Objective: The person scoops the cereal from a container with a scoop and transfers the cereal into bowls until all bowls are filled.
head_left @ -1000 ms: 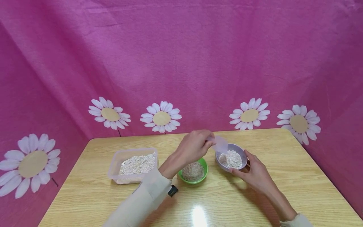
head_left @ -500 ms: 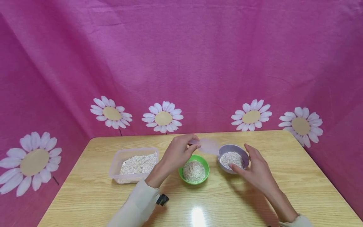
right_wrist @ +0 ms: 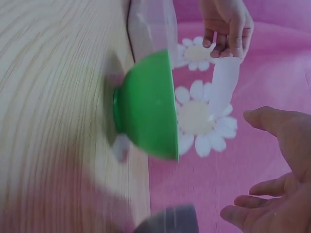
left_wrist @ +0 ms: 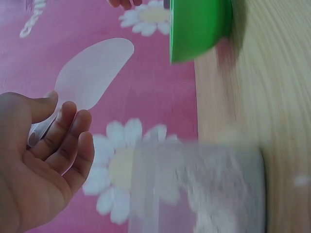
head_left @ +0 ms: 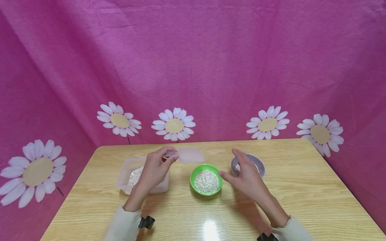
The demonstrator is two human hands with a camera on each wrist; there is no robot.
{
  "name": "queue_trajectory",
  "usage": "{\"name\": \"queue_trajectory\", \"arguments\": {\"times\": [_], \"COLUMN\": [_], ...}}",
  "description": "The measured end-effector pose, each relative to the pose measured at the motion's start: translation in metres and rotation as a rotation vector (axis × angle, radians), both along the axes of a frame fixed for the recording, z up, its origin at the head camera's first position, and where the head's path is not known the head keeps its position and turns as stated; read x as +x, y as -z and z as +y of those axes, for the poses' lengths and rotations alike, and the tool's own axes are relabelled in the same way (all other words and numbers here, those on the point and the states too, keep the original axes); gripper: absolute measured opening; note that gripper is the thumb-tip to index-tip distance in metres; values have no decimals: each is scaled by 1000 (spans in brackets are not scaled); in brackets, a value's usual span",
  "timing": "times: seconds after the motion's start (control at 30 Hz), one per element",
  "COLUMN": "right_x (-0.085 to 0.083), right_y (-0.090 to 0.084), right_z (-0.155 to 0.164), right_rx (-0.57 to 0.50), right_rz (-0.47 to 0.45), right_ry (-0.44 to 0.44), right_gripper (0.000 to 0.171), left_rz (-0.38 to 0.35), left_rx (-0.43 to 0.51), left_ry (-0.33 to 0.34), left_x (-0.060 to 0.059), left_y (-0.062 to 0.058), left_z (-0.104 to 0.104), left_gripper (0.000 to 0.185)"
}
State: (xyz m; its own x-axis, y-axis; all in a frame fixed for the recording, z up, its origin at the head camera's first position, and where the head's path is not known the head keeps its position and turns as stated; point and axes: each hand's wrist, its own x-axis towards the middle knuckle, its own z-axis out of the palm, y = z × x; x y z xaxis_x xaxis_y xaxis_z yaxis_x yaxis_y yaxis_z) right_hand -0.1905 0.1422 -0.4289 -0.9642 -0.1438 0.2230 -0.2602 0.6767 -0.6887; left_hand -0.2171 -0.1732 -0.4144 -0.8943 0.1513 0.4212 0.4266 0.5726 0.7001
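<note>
My left hand [head_left: 155, 167] pinches the handle of a translucent plastic scoop [head_left: 191, 155] between thumb and fingers. The hand is above the clear plastic container [head_left: 122, 177] of pale flakes, and the scoop's blade points right, behind the green bowl. My right hand [head_left: 248, 177] has its fingers spread and holds nothing. It hovers between the green bowl [left_wrist: 201, 29] and the purple bowl [head_left: 260, 164], partly hiding the purple one. Pale oat-like flakes [head_left: 206, 182] lie in the green bowl; some also show in the purple bowl. In the right wrist view the thumb stands apart from the green bowl's rim.
The light wooden table [head_left: 187, 221] carries the container on the left and both bowls to its right. Behind the table hangs a pink cloth [head_left: 193, 67] with printed daisies. A dark strap piece [head_left: 146, 222] is on the left wrist.
My left hand has carried the scoop leftward from the purple bowl, past the green bowl, to the container. My right hand has left the purple bowl and shifted left toward the green bowl.
</note>
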Motion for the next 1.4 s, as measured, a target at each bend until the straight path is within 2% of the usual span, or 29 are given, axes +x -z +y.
{"name": "queue_trajectory", "arguments": {"times": [0.17,0.3,0.43,0.6,0.73,0.87,1.07,1.4], "right_x": [-4,-5,-4,-4,-4,-4,-3,-2], "right_y": [0,0,-1,0,2,5,10,22], "right_z": [-25,-44,-64,-88,-104,-118,-136,-161], "right_rx": [-16,-27,-32,-49,-61,-74,-95,-97], "right_rz": [7,-31,-63,-57,-62,-82,-115,-150], "right_ry": [-42,-77,-92,-120,-159,-200,-247,-276], "right_gripper": [92,93,93,92,92,92,91,92], "left_rz": [-61,-86,-84,-89,-47,-11,1,130], "left_rx": [34,22,8,0,-24,-64,-154,-344], "left_ry": [-74,-129,-172,-212,-233,-241,-237,-163], "left_x": [7,15,22,30,34,36,37,29], "left_y": [3,4,4,3,3,4,5,1], "left_z": [-30,-53,-72,-93,-109,-124,-148,-168], "left_gripper": [14,14,15,16,18,18,17,16]}}
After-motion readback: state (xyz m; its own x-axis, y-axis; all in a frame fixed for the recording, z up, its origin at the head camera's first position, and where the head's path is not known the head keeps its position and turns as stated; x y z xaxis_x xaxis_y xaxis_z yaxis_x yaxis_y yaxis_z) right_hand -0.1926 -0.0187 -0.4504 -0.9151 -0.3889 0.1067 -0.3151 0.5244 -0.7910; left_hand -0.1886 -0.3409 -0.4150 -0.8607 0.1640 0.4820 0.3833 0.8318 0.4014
